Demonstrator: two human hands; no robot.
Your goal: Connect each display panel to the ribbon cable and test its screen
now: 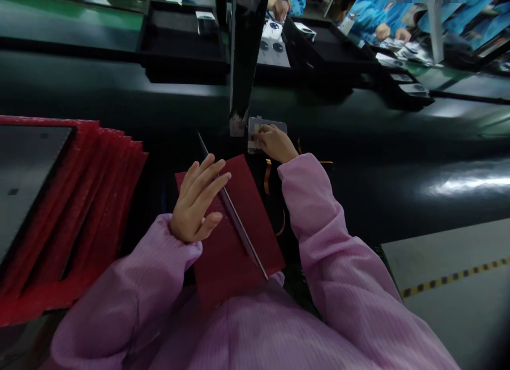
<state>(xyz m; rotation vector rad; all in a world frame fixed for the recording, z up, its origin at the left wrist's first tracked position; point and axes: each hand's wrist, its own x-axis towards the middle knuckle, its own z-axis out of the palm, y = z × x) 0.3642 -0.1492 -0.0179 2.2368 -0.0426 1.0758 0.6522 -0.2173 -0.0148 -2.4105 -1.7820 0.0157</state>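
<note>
A glossy dark desk mirrors light at three o'clock, a post stands at twelve, and striped tape crosses grey floor at four.

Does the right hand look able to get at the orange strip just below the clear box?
Likely yes: the right hand is close by, at the clear box, and nothing visibly covers the orange strip.

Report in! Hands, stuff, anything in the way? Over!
Right hand at small clear box. Left hand open, by thin grey piece over red sheet. Orange strip near box, not blocking.
</note>
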